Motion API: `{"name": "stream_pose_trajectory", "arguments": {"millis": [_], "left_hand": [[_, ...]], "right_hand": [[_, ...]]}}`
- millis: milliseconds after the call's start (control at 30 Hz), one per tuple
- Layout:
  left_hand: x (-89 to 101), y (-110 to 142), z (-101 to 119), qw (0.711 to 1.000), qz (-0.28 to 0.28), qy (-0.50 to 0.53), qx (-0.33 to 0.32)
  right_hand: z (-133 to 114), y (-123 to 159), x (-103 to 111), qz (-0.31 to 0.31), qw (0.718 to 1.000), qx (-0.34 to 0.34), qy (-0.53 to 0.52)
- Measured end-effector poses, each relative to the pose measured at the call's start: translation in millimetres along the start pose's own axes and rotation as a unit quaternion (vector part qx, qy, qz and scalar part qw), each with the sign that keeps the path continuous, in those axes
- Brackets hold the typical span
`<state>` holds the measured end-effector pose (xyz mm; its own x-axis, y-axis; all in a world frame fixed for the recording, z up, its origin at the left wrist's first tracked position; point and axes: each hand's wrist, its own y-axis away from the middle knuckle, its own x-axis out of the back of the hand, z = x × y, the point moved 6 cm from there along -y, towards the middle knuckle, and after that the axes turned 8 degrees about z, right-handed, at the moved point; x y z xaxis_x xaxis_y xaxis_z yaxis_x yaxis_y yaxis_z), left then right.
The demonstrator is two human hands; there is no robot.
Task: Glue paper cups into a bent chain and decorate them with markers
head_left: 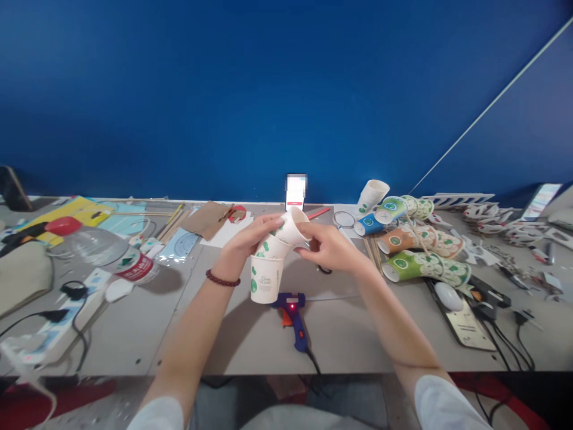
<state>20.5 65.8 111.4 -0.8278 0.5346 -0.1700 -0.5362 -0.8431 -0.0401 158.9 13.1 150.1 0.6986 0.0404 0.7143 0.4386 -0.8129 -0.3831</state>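
Observation:
A curved chain of white paper cups (265, 279) with green leaf prints hangs in the air over the table, each cup tucked into the one below. My left hand (255, 234) grips the chain from the left side, its fingers on the upper cups. On the right, my right hand (326, 243) pinches the rim of the tilted top cup (293, 227), the thumb below and fingers at the edge. Just beneath the cups lies a blue hot glue gun (293, 319) with a red light lit and an orange trigger.
Joined printed cups (425, 269) and a stack of white cups (372, 194) occupy the right side. A phone (295, 191) leans on the blue wall. Leftward are a plastic bottle (111, 254), a power strip (67, 322) and brown cardboard (208, 220).

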Motion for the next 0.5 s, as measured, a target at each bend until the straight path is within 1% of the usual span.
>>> {"name": "stream_pose_trajectory", "arguments": {"millis": [133, 233, 500], "left_hand": [[-5.0, -1.3, -4.7, 1.0, -0.01, 0.008, 0.016], [-4.8, -0.8, -5.1, 1.0, -0.015, 0.009, 0.019], [-4.5, 1.3, -2.0, 1.0, -0.017, 0.011, 0.021]], "right_hand": [[-0.4, 0.7, 0.1, -0.01, 1.0, 0.004, 0.026], [0.3, 0.5, -0.9, -0.009, 0.999, 0.003, 0.038], [2.3, 0.0, -2.2, -0.002, 1.0, 0.007, 0.023]]}}
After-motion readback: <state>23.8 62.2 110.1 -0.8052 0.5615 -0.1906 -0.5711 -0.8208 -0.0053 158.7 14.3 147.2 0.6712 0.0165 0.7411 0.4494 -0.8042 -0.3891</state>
